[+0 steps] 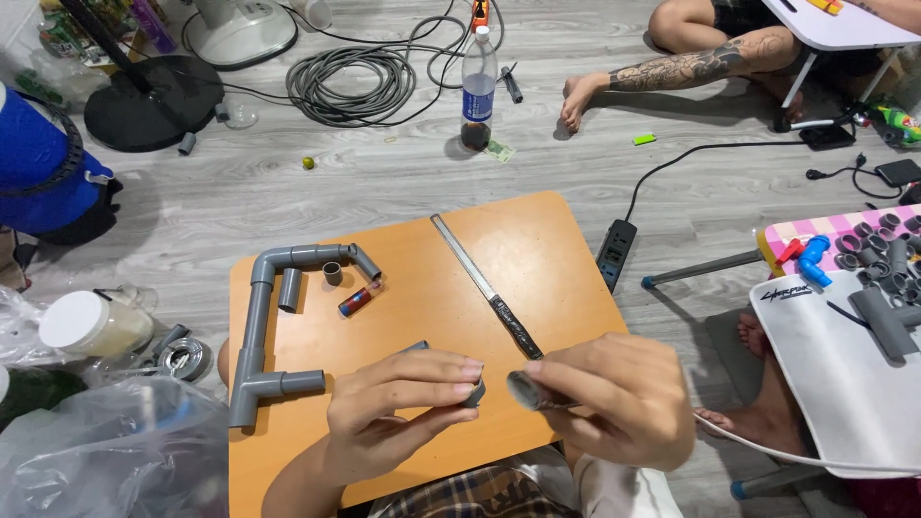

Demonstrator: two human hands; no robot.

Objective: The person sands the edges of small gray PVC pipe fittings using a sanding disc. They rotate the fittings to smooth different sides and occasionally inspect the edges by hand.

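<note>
Short grey pipe piece (527, 390), held end-on above the near edge of the small orange table (537, 259), its round open end turned toward the grey fitting (474, 391) in the other hand; the two parts are close but apart. The right hand (614, 408) curls around the pipe piece, fingers wrapped and thumb on top. The left hand (398, 408) pinches the fitting between thumb and fingertips, so that most of it is hidden; its shape cannot be told.

Judged from this pose, a clean join calls for the two bores to be lined up on one axis before any push, with the pinching fingers kept clear of the fitting's mouth and the pipe pressed straight in rather than at a slant.

On the table behind the hands: a long grey pipe assembly (257, 331) with elbow and tee joints along the left side, a loose short pipe length (290, 289) and a small ring-shaped coupling (332, 273) beside it, a small red and blue tube (357, 301), and a saw blade with a taped handle (487, 286) lying diagonally.

On the floor beyond: a plastic bottle (478, 91), a coiled grey cable (350, 84), a power strip (615, 253). Another person's tattooed leg (691, 67) is at upper right.
</note>
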